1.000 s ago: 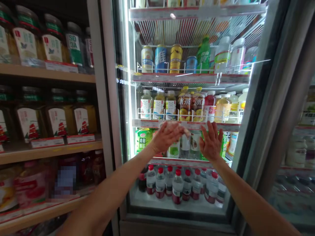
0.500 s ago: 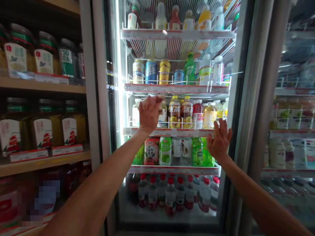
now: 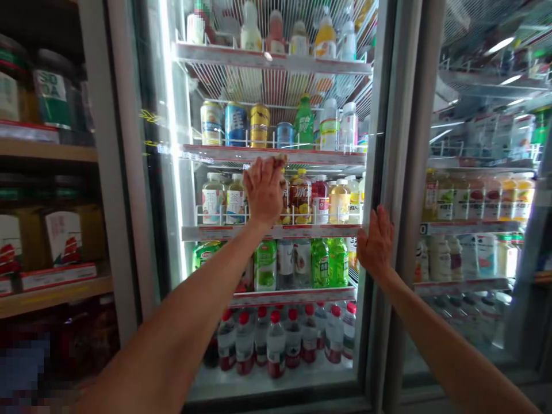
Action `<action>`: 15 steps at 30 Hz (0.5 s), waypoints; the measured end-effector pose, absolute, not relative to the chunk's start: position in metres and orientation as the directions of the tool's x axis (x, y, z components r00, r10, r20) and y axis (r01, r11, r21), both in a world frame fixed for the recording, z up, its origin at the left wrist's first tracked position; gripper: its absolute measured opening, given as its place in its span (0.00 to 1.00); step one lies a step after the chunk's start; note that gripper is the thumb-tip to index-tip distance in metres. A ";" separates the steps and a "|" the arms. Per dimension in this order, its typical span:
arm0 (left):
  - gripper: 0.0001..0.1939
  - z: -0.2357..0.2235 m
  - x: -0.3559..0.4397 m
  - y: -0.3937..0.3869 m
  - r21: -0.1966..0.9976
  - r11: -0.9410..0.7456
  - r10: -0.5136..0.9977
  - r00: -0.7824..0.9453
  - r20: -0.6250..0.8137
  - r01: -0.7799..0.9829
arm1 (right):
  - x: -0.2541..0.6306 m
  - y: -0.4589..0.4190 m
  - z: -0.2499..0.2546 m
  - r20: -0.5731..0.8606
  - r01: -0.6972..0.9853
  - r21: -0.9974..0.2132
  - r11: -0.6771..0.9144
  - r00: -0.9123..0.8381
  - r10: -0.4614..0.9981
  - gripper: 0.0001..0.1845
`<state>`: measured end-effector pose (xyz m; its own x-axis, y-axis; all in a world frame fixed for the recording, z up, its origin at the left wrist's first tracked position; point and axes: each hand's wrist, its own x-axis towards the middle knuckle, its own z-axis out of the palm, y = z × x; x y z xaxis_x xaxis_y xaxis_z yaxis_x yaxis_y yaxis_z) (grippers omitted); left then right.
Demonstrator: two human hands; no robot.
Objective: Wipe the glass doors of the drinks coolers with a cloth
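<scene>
My left hand (image 3: pixel 265 192) is raised with its palm toward the glass door of a lit drinks cooler, in front of the third shelf. Its fingers are bent round a small crumpled tan thing (image 3: pixel 280 158) that peeks out above the fingertips; its kind is unclear. Behind it stand brown tea bottles (image 3: pixel 301 195), partly covered by the hand. My right hand (image 3: pixel 376 241) lies with fingers stretched against the right side of the door, by its metal frame (image 3: pixel 399 172). Nothing shows in it.
Wire shelves hold cans (image 3: pixel 236 123), green cartons (image 3: pixel 265 264) and red-capped bottles (image 3: pixel 276 345). Left of the cooler is a wooden shelf (image 3: pixel 52 287) with large bottles. A second cooler (image 3: pixel 470 227) stands on the right.
The view has turned right, so the cooler sits further left. My left hand has moved right across the shelf front, and my right hand has shifted right to the door's frame.
</scene>
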<state>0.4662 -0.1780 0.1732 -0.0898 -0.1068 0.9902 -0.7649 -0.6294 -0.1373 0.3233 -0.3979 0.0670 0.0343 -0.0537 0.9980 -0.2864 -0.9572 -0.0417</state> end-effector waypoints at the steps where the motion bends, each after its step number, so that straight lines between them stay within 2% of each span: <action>1: 0.24 0.169 0.462 -0.187 -0.188 -0.617 -0.154 -0.117 0.981 -0.765 | 0.321 -0.399 0.067 0.998 -0.282 -0.038 -0.959 0.035 -0.050 0.32; 2: 0.23 0.163 0.457 -0.196 -0.306 -0.576 -0.270 -0.178 0.946 -0.758 | 0.318 -0.400 0.067 0.998 -0.278 -0.031 -0.960 0.037 -0.042 0.32; 4: 0.21 0.148 0.449 -0.214 -0.584 -0.396 -0.548 -0.329 0.769 -0.708 | 0.314 -0.401 0.067 0.999 -0.267 -0.007 -0.964 0.041 -0.018 0.32; 5: 0.21 0.144 0.446 -0.221 -0.671 -0.300 -0.638 -0.380 0.670 -0.678 | 0.312 -0.401 0.068 0.999 -0.265 0.004 -0.964 0.040 -0.007 0.32; 6: 0.20 0.143 0.444 -0.227 -0.708 -0.244 -0.678 -0.405 0.613 -0.663 | 0.309 -0.402 0.069 0.999 -0.265 0.013 -0.964 0.035 0.004 0.32; 8: 0.21 0.154 0.442 -0.235 -0.654 -0.296 -0.631 -0.371 0.681 -0.696 | 0.302 -0.405 0.074 1.000 -0.278 0.023 -0.960 0.014 0.020 0.33; 10: 0.22 0.170 0.440 -0.244 -0.481 -0.434 -0.461 -0.271 0.845 -0.762 | 0.293 -0.410 0.079 1.000 -0.302 0.020 -0.953 -0.003 0.022 0.33; 12: 0.23 0.178 0.433 -0.257 -0.345 -0.494 -0.326 -0.198 0.925 -0.798 | 0.285 -0.413 0.083 1.000 -0.318 0.021 -0.948 -0.003 0.023 0.33; 13: 0.23 0.177 0.428 -0.265 -0.337 -0.489 -0.320 -0.194 0.927 -0.805 | 0.282 -0.415 0.085 1.000 -0.325 0.024 -0.946 0.001 0.025 0.33; 15: 0.22 0.164 0.416 -0.283 -0.451 -0.409 -0.440 -0.262 0.859 -0.793 | 0.276 -0.417 0.084 0.999 -0.335 0.040 -0.941 0.008 0.039 0.33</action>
<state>0.4158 -0.2831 0.1642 -0.2621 -0.4395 0.8591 -0.7934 -0.4086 -0.4511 0.2759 -0.4172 0.0845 0.0085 0.0392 0.9992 -0.3353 -0.9413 0.0398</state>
